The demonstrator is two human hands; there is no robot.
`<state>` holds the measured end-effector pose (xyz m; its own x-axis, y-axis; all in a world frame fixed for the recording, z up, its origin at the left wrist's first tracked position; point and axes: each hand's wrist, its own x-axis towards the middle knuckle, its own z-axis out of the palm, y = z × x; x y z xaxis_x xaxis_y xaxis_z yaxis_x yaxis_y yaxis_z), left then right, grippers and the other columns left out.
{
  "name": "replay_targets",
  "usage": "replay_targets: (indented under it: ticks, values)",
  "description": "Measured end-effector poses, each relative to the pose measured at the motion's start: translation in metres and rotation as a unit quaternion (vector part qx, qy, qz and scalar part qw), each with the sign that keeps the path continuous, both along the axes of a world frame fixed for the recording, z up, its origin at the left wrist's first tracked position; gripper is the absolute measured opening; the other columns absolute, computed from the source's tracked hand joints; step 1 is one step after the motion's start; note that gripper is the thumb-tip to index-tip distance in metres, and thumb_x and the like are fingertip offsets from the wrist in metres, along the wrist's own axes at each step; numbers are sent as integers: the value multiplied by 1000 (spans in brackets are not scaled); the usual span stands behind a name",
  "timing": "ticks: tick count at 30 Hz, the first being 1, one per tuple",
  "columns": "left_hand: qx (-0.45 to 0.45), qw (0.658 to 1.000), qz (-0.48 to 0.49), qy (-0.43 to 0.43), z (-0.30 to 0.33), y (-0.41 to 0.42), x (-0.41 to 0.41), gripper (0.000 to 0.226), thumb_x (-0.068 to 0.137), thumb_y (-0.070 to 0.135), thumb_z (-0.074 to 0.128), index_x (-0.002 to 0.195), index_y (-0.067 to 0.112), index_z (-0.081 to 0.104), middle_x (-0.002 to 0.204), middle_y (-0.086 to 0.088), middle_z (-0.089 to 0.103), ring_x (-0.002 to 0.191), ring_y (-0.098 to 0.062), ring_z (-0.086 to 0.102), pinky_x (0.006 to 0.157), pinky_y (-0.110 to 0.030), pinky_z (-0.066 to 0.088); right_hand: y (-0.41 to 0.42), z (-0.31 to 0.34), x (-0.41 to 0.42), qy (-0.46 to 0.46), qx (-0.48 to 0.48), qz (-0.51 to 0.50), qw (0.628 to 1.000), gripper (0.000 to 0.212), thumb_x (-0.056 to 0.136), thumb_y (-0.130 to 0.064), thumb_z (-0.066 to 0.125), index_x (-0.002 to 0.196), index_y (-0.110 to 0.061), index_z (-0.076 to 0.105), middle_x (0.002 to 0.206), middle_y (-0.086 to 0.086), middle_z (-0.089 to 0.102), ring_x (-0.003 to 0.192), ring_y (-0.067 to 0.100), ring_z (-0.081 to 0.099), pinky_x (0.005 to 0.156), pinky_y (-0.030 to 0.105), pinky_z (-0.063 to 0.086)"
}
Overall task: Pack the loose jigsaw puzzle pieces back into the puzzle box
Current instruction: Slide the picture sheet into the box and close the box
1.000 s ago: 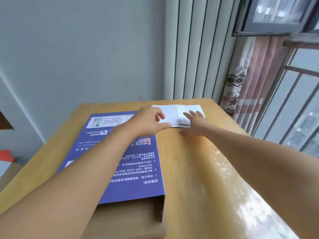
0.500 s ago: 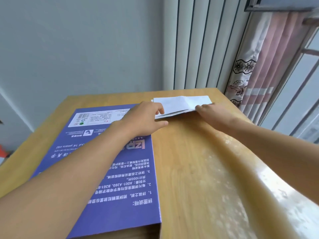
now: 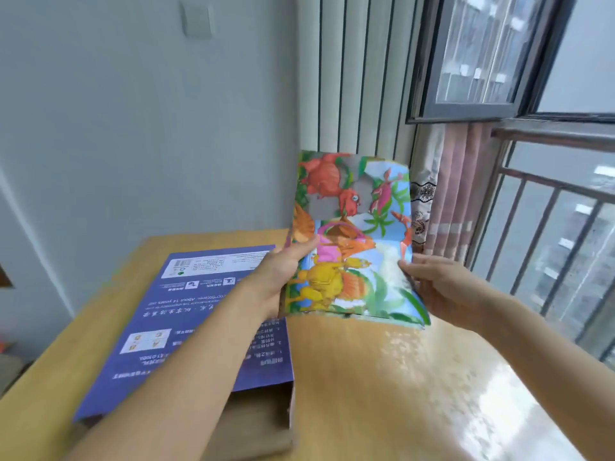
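Both hands hold a colourful picture sheet up above the wooden table.

The left hand (image 3: 278, 272) pinches the left edge of the glossy dinosaur-print paper sheet (image 3: 352, 241), thumb on the front; the right hand (image 3: 439, 284) grips its right edge with curled fingers. The sheet stands nearly upright, hiding part of the ribbed wall panel (image 3: 352, 78) behind. Left of the sheet, the flat purple cardboard puzzle box (image 3: 199, 304) lies on the light wooden table (image 3: 382, 377), under the left forearm. Right of the sheet are a pink curtain (image 3: 456, 194) and a railed window (image 3: 549, 211).
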<state>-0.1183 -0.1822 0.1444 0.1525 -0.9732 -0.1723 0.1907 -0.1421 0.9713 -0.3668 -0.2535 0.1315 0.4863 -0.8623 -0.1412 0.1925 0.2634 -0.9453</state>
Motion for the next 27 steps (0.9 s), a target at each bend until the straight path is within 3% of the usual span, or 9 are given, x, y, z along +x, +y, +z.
replay_targets:
  ticks: [2, 6, 8, 10, 12, 14, 18, 21, 27]
  values:
    - [-2, 1000, -7, 18, -7, 28, -3, 26, 93, 26, 67, 107, 4, 67, 77, -18, 71, 56, -26, 67, 53, -36, 57, 28, -17, -11, 62, 5, 19, 998, 22, 95, -2, 56, 113, 2, 68, 89, 12, 73, 62, 17, 68, 59, 28, 60]
    - [-26, 997, -11, -75, -32, 84, 0, 30, 91, -4, 62, 120, 4, 64, 117, -22, 69, 102, -34, 68, 95, -54, 53, 74, -42, -24, 109, 26, 83, 990, 28, 89, -13, 66, 117, -11, 71, 101, 10, 72, 68, 20, 67, 61, 30, 59]
    - [-22, 996, -35, -84, -45, 115, -2, 39, 87, -12, 63, 123, 3, 61, 120, -24, 67, 107, -37, 66, 99, -56, 50, 91, -50, -20, 111, 29, 55, 992, 37, 81, -31, 72, 112, -11, 72, 97, 11, 70, 70, 23, 64, 61, 30, 56]
    - [-18, 996, -32, -85, -57, 131, 0, 46, 82, -15, 66, 125, 0, 57, 120, -28, 66, 107, -39, 65, 100, -56, 49, 99, -54, -11, 100, 14, -3, 995, 34, 81, -33, 73, 104, -8, 72, 95, 15, 73, 69, 25, 63, 62, 30, 53]
    - [-27, 997, -6, -69, -65, 147, -1, 42, 81, -8, 71, 120, -2, 58, 117, -31, 66, 99, -35, 67, 98, -52, 52, 112, -55, -1, 79, -17, -30, 996, 21, 93, -19, 67, 103, -1, 70, 98, 19, 75, 74, 28, 68, 69, 36, 55]
    - [-42, 998, 32, -38, -71, 158, -2, 26, 87, 2, 69, 113, 4, 64, 111, -24, 70, 87, -29, 70, 90, -46, 55, 125, -54, 12, 80, -58, -40, 994, 13, 96, -9, 62, 101, 2, 68, 96, 20, 74, 69, 23, 71, 65, 32, 59]
    - [-73, 990, 107, -55, -85, 180, 6, 16, 96, -3, 56, 103, 8, 65, 93, -12, 75, 74, -19, 72, 68, -35, 62, 149, -55, 37, 83, -106, -46, 990, 24, 94, 4, 60, 117, 2, 65, 110, 25, 72, 83, 33, 72, 76, 45, 62]
    - [-82, 984, 147, -57, -100, 197, 18, 20, 99, -3, 53, 110, 9, 64, 99, -10, 74, 80, -21, 73, 63, -32, 60, 168, -63, 51, 63, -64, -19, 996, 32, 95, 1, 60, 126, -7, 61, 114, 22, 72, 103, 43, 69, 90, 59, 55]
    - [-77, 980, 182, -30, -110, 222, 38, 18, 103, 6, 48, 111, 8, 64, 101, -10, 74, 81, -21, 72, 60, -31, 57, 194, -82, 74, 93, -26, 34, 995, 25, 99, -2, 56, 123, -4, 62, 114, 19, 73, 105, 40, 69, 90, 54, 56]
